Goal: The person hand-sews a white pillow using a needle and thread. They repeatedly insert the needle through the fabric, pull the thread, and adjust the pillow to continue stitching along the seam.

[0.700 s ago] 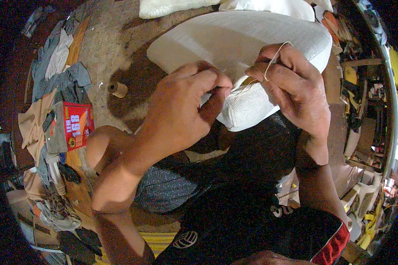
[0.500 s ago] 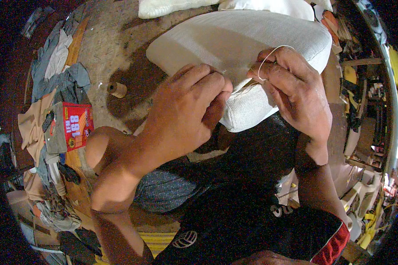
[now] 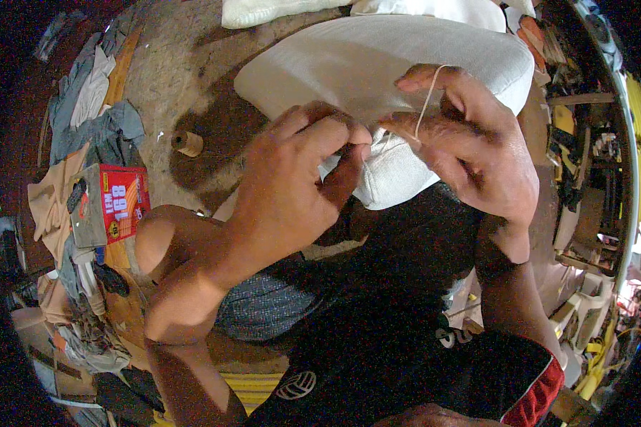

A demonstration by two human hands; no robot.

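Note:
An off-white cushion (image 3: 320,64) lies before me, its near corner (image 3: 392,178) showing a gathered seam with a narrow gap. My left hand (image 3: 288,185) is closed in a pinch on the fabric at that seam. My right hand (image 3: 488,164) is just right of it, its upper finger raised and bent, the lower fingertips by the gap. A pale thread (image 3: 427,96) loops over its fingers and runs down toward the seam; any needle is too small or hidden to make out.
A thread spool (image 3: 188,142) sits on the worn floor (image 3: 164,64) at the left. Beyond it are heaped cloths (image 3: 96,124) and a red-and-grey box (image 3: 121,203). More white cushions (image 3: 427,11) lie at the back. Clutter and a shelf frame (image 3: 580,213) stand at the right.
My right hand has shifted slightly left and its upper fingers have lifted and spread, carrying the thread loop up and left. My left hand stays at the seam.

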